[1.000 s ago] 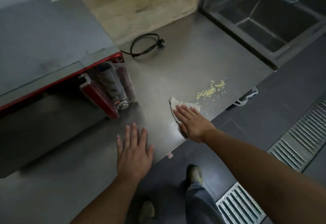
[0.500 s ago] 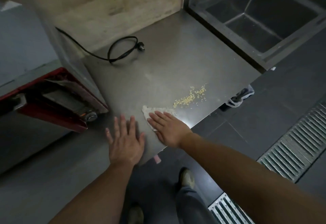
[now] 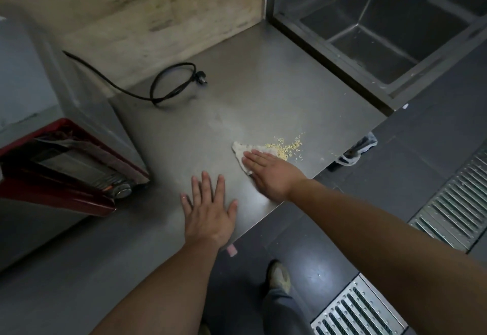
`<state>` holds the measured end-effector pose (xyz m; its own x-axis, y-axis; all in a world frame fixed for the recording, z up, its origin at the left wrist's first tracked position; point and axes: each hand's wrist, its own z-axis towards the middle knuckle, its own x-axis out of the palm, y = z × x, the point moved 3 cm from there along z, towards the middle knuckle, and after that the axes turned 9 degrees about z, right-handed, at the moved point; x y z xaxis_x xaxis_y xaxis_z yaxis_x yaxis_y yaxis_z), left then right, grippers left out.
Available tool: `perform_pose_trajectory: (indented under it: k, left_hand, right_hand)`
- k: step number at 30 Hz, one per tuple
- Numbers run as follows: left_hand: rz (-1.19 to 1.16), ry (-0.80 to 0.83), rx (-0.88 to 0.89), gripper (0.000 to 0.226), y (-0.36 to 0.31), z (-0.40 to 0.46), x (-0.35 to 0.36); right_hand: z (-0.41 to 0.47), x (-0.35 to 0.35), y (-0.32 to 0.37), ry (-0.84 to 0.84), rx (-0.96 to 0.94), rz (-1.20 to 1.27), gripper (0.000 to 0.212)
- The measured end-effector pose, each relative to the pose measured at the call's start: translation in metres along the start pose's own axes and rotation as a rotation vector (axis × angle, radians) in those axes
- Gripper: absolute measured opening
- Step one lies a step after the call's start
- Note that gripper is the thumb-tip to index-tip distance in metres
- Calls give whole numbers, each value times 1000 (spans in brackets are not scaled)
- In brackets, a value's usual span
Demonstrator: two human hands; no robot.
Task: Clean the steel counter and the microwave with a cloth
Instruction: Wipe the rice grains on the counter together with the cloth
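My right hand [image 3: 271, 172] presses flat, fingers straight, on a pale cloth [image 3: 241, 150] lying on the steel counter [image 3: 237, 92] near its front edge. Yellowish crumbs [image 3: 288, 147] lie scattered just right of the cloth, touching its edge. My left hand [image 3: 208, 210] rests flat on the counter, fingers spread, a little left of and nearer than the cloth. The microwave [image 3: 52, 155], grey with a red-framed door hanging open, stands at the left.
A black power cord with plug [image 3: 174, 84] loops on the counter at the back. A worn board [image 3: 158, 10] leans against the wall. A steel sink [image 3: 382, 34] lies to the right. Floor drain grates [image 3: 453, 203] and my shoe [image 3: 279, 276] are below.
My right hand and the cloth have slid right toward the crumbs, now touching them. The view shifted, so the microwave sits further left. My left hand stays flat on the counter.
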<state>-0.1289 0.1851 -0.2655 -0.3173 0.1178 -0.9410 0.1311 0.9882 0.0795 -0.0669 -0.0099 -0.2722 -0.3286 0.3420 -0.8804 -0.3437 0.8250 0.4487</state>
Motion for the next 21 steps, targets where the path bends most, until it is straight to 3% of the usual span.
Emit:
perform_pose_trajectory:
  k: [5, 10, 15, 21]
  left_hand:
    - [-79, 16, -36, 72, -11, 8, 6]
    - [-38, -10, -31, 71, -9, 7, 8]
    - [-59, -59, -25, 72, -9, 8, 10]
    - [-72, -79, -28, 71, -9, 10, 11]
  right_hand:
    - [3, 7, 34, -184, -9, 123, 50]
    - [6, 25, 61, -56, -62, 42, 63]
    - [20, 21, 42, -30, -52, -62, 54]
    - [46, -3, 39, -40, 105, -103, 52]
